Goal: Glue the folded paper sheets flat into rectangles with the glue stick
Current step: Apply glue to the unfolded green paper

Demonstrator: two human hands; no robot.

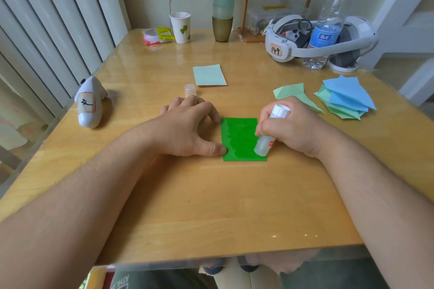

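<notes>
Tabletop [211, 195], bearing green folded sheet [242, 138] flat at centre; left hand [187, 126], fingers [220, 149] pinning its left edge; right hand [291, 129] gripping glue stick [265, 144], tip at right edge: best stroked evenly, sheet held still.

The glue stick [270, 131] is partly hidden: the right hand [288, 129] wraps its middle, and its tip, against the green sheet [242, 139], is too blurred to tell. Left of the glue stick, the left hand [187, 124] covers the sheet's left edge (only fingertips overlap it). Beyond the glue stick, the bottle [328, 21] hides part of the headset [293, 40], and the label print is unreadable. The stacked cups [224, 0] are cut off by the top edge.
</notes>
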